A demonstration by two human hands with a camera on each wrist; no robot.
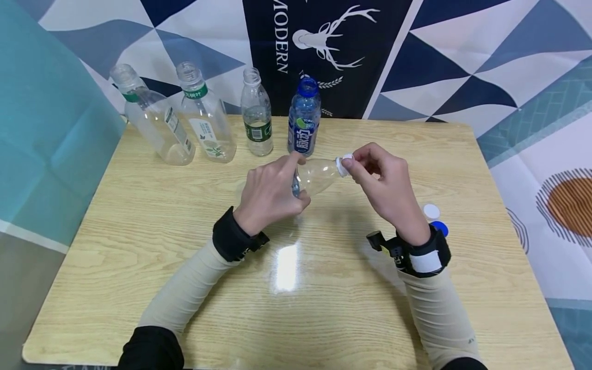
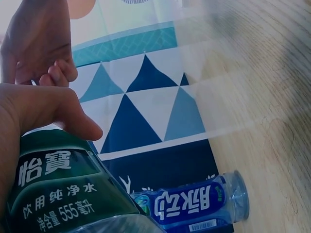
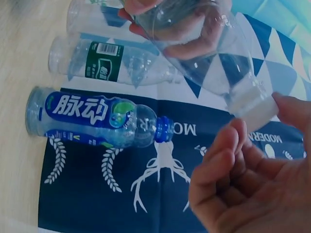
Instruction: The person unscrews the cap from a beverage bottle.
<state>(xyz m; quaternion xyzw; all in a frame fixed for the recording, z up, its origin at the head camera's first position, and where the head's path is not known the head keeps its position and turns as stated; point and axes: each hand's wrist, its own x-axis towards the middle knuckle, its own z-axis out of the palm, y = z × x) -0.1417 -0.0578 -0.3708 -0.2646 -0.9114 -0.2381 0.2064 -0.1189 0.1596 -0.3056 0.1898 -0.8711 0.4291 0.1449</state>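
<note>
My left hand (image 1: 273, 192) grips a transparent plastic bottle (image 1: 318, 176) round its body, tilted with its neck toward the right. In the left wrist view a green label (image 2: 60, 182) with white characters shows on this bottle, the thumb lying over its upper part. At the neck sits a white cap (image 3: 258, 112), which my right hand (image 1: 388, 180) pinches between thumb and fingertips. The right wrist view shows the other right-hand fingers curled below the cap. Just behind the held bottle stands a blue-labelled bottle (image 1: 304, 121) with a blue neck and no cap.
Along the back edge of the wooden table (image 1: 185, 288) stand a small green-labelled bottle (image 1: 257, 115) and two larger uncapped bottles, one upright-looking (image 1: 208, 123) and one farther left (image 1: 157, 123). A white cap (image 1: 431, 211) and a blue cap (image 1: 440, 228) lie beside my right wrist.
</note>
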